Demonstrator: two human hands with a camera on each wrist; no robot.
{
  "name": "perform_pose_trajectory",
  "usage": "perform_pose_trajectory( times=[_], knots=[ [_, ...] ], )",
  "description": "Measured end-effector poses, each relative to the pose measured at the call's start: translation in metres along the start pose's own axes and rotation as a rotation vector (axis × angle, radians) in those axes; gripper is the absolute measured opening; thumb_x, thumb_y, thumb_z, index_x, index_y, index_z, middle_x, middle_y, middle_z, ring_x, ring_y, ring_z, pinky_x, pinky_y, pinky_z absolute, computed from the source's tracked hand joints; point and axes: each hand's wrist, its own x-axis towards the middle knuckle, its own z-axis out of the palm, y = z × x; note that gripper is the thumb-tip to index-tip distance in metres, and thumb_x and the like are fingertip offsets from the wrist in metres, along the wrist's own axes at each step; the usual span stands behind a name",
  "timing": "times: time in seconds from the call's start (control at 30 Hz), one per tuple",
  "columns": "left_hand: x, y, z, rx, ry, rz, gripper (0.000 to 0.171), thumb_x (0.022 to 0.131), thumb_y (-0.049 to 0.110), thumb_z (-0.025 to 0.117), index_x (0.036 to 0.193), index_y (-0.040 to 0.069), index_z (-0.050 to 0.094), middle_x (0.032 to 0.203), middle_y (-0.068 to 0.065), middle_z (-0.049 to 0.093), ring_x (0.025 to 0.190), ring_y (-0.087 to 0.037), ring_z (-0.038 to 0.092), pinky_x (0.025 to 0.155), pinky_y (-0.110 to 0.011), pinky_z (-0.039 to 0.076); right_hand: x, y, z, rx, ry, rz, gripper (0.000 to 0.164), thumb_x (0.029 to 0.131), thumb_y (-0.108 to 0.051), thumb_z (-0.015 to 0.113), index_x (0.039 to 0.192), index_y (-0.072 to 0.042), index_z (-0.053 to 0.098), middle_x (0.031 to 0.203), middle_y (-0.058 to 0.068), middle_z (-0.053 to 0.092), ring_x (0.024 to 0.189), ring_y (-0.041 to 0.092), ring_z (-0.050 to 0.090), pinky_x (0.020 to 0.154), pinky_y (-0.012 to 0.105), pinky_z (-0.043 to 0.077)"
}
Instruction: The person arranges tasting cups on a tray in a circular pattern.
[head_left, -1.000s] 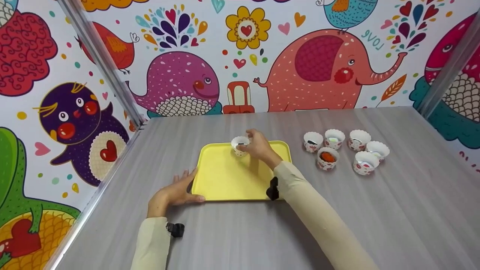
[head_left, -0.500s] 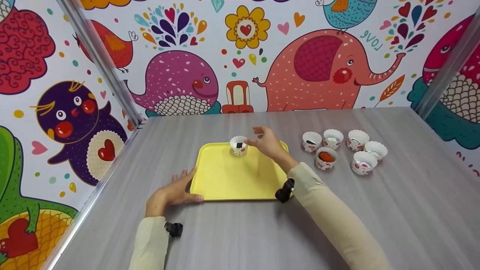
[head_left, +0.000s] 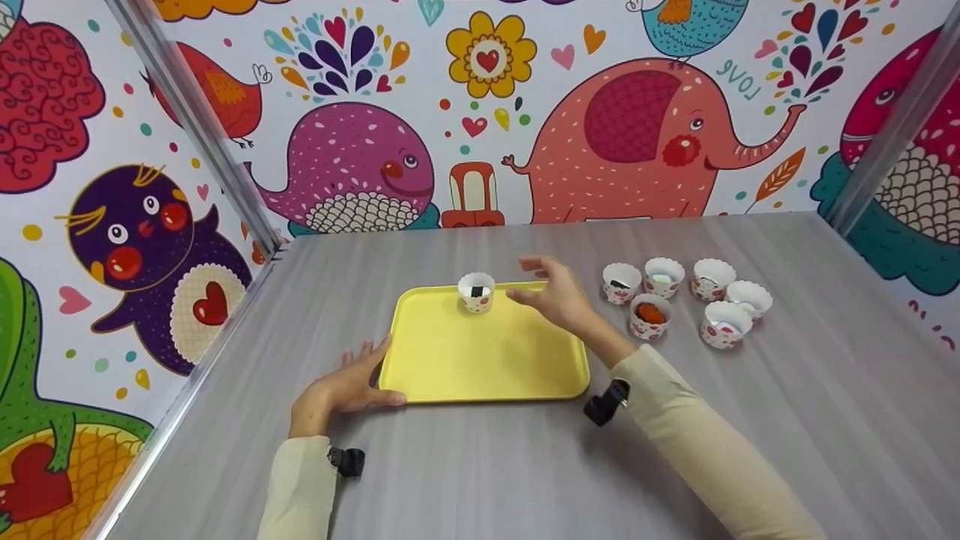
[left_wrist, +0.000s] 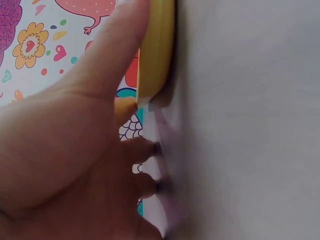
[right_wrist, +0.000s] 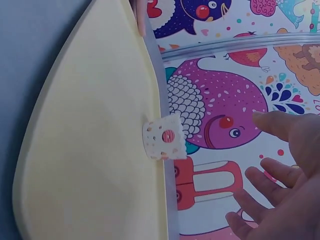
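A yellow tray [head_left: 484, 352] lies on the grey table. On its far edge stands a white paper cup [head_left: 476, 298] with a red pattern, holding something white with a black strip; the right wrist view shows this cup [right_wrist: 164, 137] upright on the tray. My left hand [head_left: 349, 386] is spread around the tray's near left corner, thumb along the front rim, forefinger at the left side. In the left wrist view, the other fingers [left_wrist: 142, 185] reach down to the table. My right hand [head_left: 559, 296], fingers apart and holding nothing, is over the tray's far right part.
Right of the tray stand several similar paper cups in two groups. One cup [head_left: 649, 316] has an orange-red item inside; beside it is a cup [head_left: 621, 283] with something dark. Another cup [head_left: 726, 325] stands nearest on the right. A cartoon-printed wall [head_left: 480, 112] borders the table.
My right hand has let go of the paper cup on the tray and moved right, its fingers spreading apart. My left hand has stayed at the tray's corner.
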Motion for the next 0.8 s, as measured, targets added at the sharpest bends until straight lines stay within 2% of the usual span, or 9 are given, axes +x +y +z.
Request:
perform_pose_trajectory(
  times=[0.13, 0.37, 0.63, 0.8],
  knots=[
    [0.0, 0.001, 0.0, -0.01, 0.003, -0.018, 0.115, 0.081, 0.049, 0.08, 0.162, 0.012, 0.008, 0.163, -0.034, 0.0, 0.147, -0.061, -0.007, 0.116, -0.075, 0.006, -0.008, 0.005, -0.013, -0.05, 0.016, 0.009, 0.06, 0.089, -0.021, 0.077, 0.143, -0.007, 0.052, 0.148, 0.014, 0.053, 0.142, 0.036, 0.043, 0.116, 0.052, 0.039],
    [0.0, 0.003, -0.001, -0.001, 0.008, -0.007, 0.114, 0.081, 0.049, 0.079, 0.162, 0.011, 0.009, 0.163, -0.035, 0.0, 0.146, -0.062, -0.005, 0.115, -0.077, 0.007, -0.019, 0.009, -0.036, -0.118, 0.059, 0.06, 0.064, 0.088, -0.028, 0.078, 0.144, -0.013, 0.051, 0.151, 0.011, 0.05, 0.142, 0.033, 0.044, 0.112, 0.05, 0.044],
    [0.002, 0.002, 0.0, 0.005, 0.005, -0.012, 0.116, 0.08, 0.052, 0.079, 0.162, 0.013, 0.008, 0.164, -0.034, 0.0, 0.147, -0.061, -0.006, 0.112, -0.08, 0.006, -0.034, 0.021, -0.062, -0.152, 0.105, -0.005, 0.061, 0.089, -0.023, 0.077, 0.144, -0.009, 0.052, 0.15, 0.016, 0.05, 0.142, 0.036, 0.044, 0.11, 0.053, 0.045],
    [0.002, -0.001, 0.0, 0.011, 0.0, -0.008, 0.117, 0.079, 0.053, 0.079, 0.162, 0.012, 0.007, 0.163, -0.035, 0.0, 0.146, -0.062, -0.006, 0.11, -0.082, 0.006, -0.044, 0.034, -0.072, -0.135, 0.147, -0.033, 0.06, 0.088, -0.018, 0.077, 0.142, -0.005, 0.053, 0.147, 0.023, 0.05, 0.138, 0.04, 0.047, 0.106, 0.054, 0.047]
  ],
)
